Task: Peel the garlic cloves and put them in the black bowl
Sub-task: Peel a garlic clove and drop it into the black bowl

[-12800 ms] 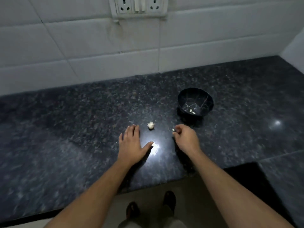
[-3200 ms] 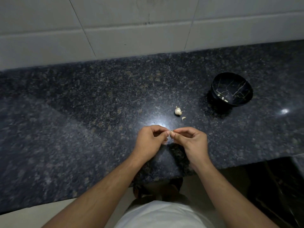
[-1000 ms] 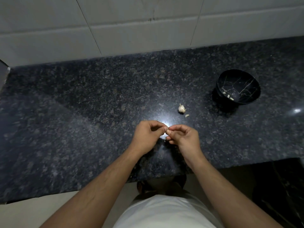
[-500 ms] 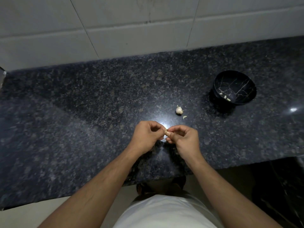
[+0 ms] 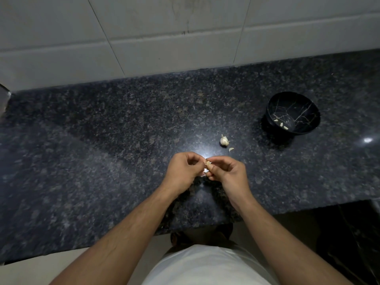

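Garlic clove (image 5: 208, 163) sits pinched between my right hand (image 5: 228, 171) and my left hand (image 5: 185, 168), both curled on it just above the counter (image 5: 102, 140), skin seemingly half off; a few peeled pieces (image 5: 282, 124) already lie in the black bowl (image 5: 308, 109); the remaining bulb (image 5: 224, 140) and a loose clove (image 5: 231, 149) wait near my hands, so I judge plenty left.

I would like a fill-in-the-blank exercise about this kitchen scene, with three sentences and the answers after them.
1. Both hands pinch one garlic ____ over the counter.
2. The peeled pieces lie inside the ____ bowl.
3. The garlic bulb sits on the counter, to the ____ of the bowl in this view.

Missing words: clove; black; left
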